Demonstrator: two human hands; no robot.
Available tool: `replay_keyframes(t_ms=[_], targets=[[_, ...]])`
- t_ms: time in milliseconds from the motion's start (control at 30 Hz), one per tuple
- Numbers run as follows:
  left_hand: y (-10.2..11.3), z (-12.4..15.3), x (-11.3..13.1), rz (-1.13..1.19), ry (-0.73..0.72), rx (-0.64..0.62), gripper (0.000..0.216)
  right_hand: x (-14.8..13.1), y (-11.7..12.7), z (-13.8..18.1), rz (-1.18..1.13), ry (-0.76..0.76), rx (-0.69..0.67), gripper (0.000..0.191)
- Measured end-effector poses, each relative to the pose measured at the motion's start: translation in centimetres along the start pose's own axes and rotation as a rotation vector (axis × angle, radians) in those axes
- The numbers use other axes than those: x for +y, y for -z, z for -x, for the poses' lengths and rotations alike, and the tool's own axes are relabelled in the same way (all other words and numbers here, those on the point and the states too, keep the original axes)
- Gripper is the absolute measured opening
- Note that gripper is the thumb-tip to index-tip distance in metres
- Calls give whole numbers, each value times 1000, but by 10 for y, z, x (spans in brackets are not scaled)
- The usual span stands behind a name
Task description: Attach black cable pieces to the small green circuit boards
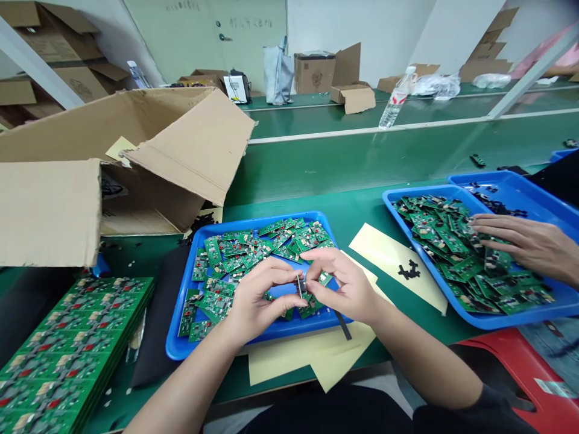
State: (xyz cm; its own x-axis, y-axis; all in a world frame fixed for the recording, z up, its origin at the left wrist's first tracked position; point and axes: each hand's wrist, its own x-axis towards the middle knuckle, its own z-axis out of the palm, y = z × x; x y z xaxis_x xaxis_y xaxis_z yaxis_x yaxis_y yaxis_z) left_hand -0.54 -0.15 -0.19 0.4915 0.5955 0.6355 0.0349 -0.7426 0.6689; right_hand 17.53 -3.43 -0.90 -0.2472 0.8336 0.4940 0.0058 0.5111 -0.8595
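My left hand (pixel 256 298) and my right hand (pixel 346 283) meet over the front of a blue tray (pixel 174 337) heaped with several small green circuit boards (pixel 253 247). Both hands pinch one small circuit board (pixel 302 288) between thumbs and fingers, held edge-on just above the pile. A thin dark strip (pixel 344 325) lies under my right wrist on yellow paper sheets (pixel 289 358).
A stack of uncut green board panels (pixel 63 343) lies at front left. An open cardboard box (pixel 113 163) stands behind it. At right, another person's hand (pixel 525 244) rests in a second blue tray (pixel 479 316) of boards. A water bottle (pixel 395 99) stands on the far bench.
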Motion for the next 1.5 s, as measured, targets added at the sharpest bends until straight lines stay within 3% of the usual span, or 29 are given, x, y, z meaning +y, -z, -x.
replay_keyframes(t_ms=[200,333,467,600,733,833,1033,1233,1400,1500], targets=[[0,2,-2,181,192,-61,21,1,1,-2,325,247,99,33],[1,1,-2,186,247,-98,21,4,0,-1,445,257,163,28],[4,-4,0,183,313,-139,23,6,-1,0,542,261,200,12],[3,-7,0,332,479,-182,27,6,-2,-1,609,268,226,8],[-1,-3,-3,486,743,-73,31,5,-3,0,621,232,266,19],[-2,-2,-4,550,864,20,36,5,-1,-1,599,180,246,28],[0,-6,0,636,908,40,37,7,3,-5,603,225,230,9],[-2,-5,1,601,939,54,40,9,7,-6,649,232,218,11],[0,-5,1,600,913,-131,38,11,11,-5,738,256,151,13],[1,-7,2,594,917,-168,39,11,10,-5,776,284,132,13]])
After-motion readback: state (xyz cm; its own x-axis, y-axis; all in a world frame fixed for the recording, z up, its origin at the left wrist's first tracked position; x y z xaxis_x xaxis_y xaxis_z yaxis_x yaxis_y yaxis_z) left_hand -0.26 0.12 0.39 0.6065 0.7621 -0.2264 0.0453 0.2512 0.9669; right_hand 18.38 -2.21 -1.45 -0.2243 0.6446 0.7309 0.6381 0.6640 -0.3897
